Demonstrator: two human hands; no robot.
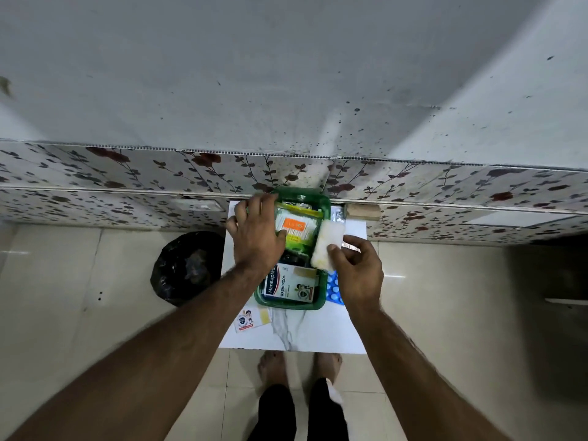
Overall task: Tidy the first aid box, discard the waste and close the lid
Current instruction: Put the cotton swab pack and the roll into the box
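A green first aid box (320,302) stands open on a small white marble-look table (318,332). Inside lie a Hansaplast plaster carton (288,286) at the near end and a packet with an orange label (297,226) at the far end. My left hand (257,233) rests over the box's left side, its fingers pressing on that packet. My right hand (356,268) pinches a white, yellow-stained pad (327,245) over the box's right rim. A blue dotted lid (335,289) peeks out beside the box under my right hand.
A bin with a black liner (187,268) stands on the floor left of the table. A small plaster wrapper (249,318) lies on the table's near left. A silver blister strip (337,214) lies behind the box. The floral-tiled wall is just behind. My feet are below the table's edge.
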